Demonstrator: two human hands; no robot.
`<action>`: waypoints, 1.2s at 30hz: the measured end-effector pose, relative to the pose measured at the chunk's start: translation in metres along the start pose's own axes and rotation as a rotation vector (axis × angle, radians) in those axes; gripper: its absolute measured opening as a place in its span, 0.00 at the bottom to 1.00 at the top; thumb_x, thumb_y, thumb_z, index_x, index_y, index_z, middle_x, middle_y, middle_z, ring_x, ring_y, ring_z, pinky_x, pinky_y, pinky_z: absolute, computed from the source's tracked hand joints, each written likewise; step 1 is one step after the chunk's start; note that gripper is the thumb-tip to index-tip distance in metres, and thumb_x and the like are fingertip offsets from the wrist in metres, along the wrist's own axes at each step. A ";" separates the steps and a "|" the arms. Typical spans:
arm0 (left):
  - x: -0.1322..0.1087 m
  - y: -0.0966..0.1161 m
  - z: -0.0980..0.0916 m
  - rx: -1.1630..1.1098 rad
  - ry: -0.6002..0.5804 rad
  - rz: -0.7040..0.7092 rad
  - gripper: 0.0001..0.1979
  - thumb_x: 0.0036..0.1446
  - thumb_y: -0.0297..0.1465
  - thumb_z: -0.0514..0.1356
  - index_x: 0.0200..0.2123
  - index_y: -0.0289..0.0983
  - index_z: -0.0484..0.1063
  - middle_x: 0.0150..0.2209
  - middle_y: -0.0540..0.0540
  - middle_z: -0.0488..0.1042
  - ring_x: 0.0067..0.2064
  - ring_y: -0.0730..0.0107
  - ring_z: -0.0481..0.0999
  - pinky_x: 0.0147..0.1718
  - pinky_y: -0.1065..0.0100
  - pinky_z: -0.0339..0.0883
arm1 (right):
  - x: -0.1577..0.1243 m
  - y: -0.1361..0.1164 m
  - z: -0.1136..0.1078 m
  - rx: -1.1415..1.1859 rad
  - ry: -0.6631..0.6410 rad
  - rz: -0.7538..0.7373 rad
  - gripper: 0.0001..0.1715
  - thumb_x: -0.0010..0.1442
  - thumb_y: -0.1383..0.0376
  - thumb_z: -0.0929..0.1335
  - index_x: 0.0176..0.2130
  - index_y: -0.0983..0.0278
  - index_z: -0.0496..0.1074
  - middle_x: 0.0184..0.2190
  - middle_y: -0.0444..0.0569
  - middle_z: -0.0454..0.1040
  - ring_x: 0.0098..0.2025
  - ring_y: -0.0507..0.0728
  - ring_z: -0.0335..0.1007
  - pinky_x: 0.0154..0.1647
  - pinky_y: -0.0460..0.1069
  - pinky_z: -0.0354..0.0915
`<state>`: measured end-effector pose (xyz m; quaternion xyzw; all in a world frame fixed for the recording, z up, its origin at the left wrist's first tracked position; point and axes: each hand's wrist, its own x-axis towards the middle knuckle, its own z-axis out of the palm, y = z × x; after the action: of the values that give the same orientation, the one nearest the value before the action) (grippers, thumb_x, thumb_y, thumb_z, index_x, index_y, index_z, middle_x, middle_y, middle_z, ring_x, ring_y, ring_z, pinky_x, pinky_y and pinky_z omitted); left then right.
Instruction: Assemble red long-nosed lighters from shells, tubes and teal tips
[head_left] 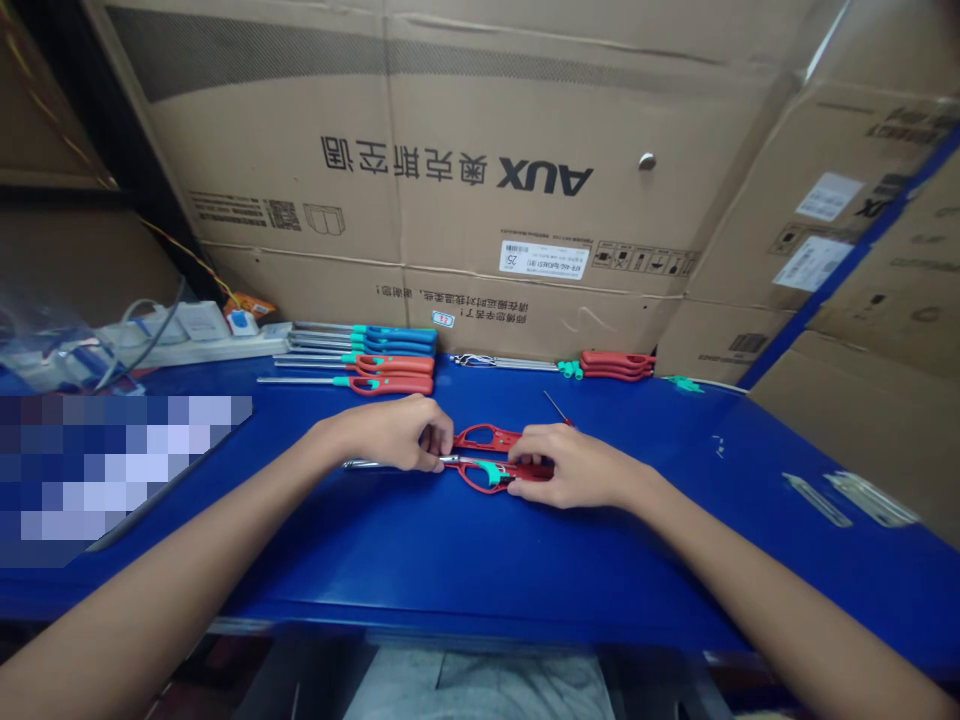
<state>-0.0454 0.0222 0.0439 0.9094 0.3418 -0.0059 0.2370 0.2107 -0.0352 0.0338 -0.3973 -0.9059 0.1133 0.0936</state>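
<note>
A long-reach lighter lies across the blue table in front of me, with a red handle, a green trigger (491, 472) and a metal tube (361, 465) pointing left. My left hand (412, 435) pinches the tube where it meets the handle. My right hand (574, 468) is closed around the rear end of the red lighter handle (474, 482), and its fingers hide that part. Just behind, a separate red handle shell (487, 437) lies with its right end partly covered by my right hand. A thin rod with a dark red end (556, 407) rests behind that hand.
Finished-looking blue lighters (397, 340) and red lighters (394, 384) are stacked at back left, beside a power strip (217, 347). Metal tubes (517, 363), red handle shells (616, 365) and green parts (684, 383) lie along the cardboard wall (450, 90). Flat pale pieces (870, 500) sit right.
</note>
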 end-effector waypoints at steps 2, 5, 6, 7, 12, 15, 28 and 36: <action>-0.001 0.001 -0.001 0.004 0.003 -0.006 0.09 0.51 0.31 0.61 0.36 0.36 0.77 0.30 0.49 0.77 0.30 0.70 0.75 0.28 0.73 0.65 | 0.000 0.000 0.000 0.000 -0.002 -0.003 0.14 0.57 0.57 0.69 0.37 0.66 0.74 0.31 0.47 0.70 0.30 0.52 0.63 0.32 0.47 0.58; -0.001 0.001 -0.002 0.018 0.012 -0.002 0.09 0.51 0.30 0.60 0.36 0.37 0.78 0.31 0.48 0.78 0.31 0.70 0.76 0.29 0.73 0.65 | 0.000 -0.001 0.000 0.004 -0.003 -0.001 0.14 0.57 0.57 0.69 0.37 0.66 0.74 0.31 0.47 0.70 0.31 0.52 0.63 0.32 0.47 0.58; -0.001 0.002 -0.002 0.024 0.014 -0.001 0.09 0.51 0.30 0.60 0.36 0.37 0.78 0.31 0.48 0.78 0.31 0.70 0.76 0.29 0.73 0.65 | 0.001 0.000 0.000 0.003 -0.003 -0.001 0.14 0.57 0.57 0.69 0.38 0.66 0.75 0.31 0.47 0.70 0.31 0.52 0.63 0.32 0.47 0.58; -0.001 0.002 -0.002 0.030 0.016 0.001 0.09 0.51 0.29 0.60 0.36 0.37 0.78 0.31 0.48 0.78 0.31 0.69 0.76 0.29 0.73 0.65 | 0.001 0.000 0.000 0.002 -0.002 -0.002 0.14 0.57 0.57 0.69 0.38 0.66 0.75 0.31 0.47 0.70 0.31 0.52 0.63 0.32 0.47 0.58; -0.001 0.002 -0.001 0.030 0.024 0.036 0.09 0.50 0.28 0.61 0.35 0.37 0.79 0.30 0.48 0.78 0.30 0.70 0.76 0.29 0.73 0.64 | 0.002 0.001 0.001 -0.003 -0.003 -0.007 0.14 0.57 0.57 0.69 0.37 0.66 0.75 0.31 0.47 0.70 0.30 0.52 0.63 0.31 0.47 0.57; -0.001 0.000 -0.001 0.030 0.041 0.066 0.09 0.50 0.27 0.61 0.36 0.38 0.80 0.31 0.48 0.79 0.31 0.70 0.76 0.29 0.73 0.64 | 0.001 0.001 0.001 -0.003 -0.005 -0.007 0.14 0.57 0.57 0.69 0.38 0.65 0.75 0.31 0.47 0.70 0.30 0.52 0.63 0.31 0.47 0.57; 0.001 -0.001 0.003 0.109 0.069 0.156 0.09 0.51 0.22 0.61 0.32 0.37 0.81 0.30 0.48 0.79 0.29 0.71 0.75 0.28 0.74 0.62 | 0.002 -0.002 0.001 0.032 -0.009 -0.006 0.14 0.57 0.58 0.70 0.37 0.66 0.75 0.32 0.48 0.71 0.31 0.52 0.64 0.32 0.47 0.59; 0.001 0.008 0.007 0.139 0.101 0.057 0.07 0.46 0.27 0.60 0.31 0.36 0.76 0.28 0.50 0.76 0.27 0.72 0.72 0.26 0.74 0.62 | 0.001 0.003 0.003 0.033 -0.005 0.003 0.16 0.57 0.56 0.70 0.40 0.66 0.75 0.33 0.48 0.72 0.33 0.53 0.65 0.33 0.47 0.60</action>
<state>-0.0386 0.0145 0.0411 0.9322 0.3260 0.0229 0.1557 0.2112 -0.0325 0.0302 -0.3965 -0.9036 0.1295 0.0975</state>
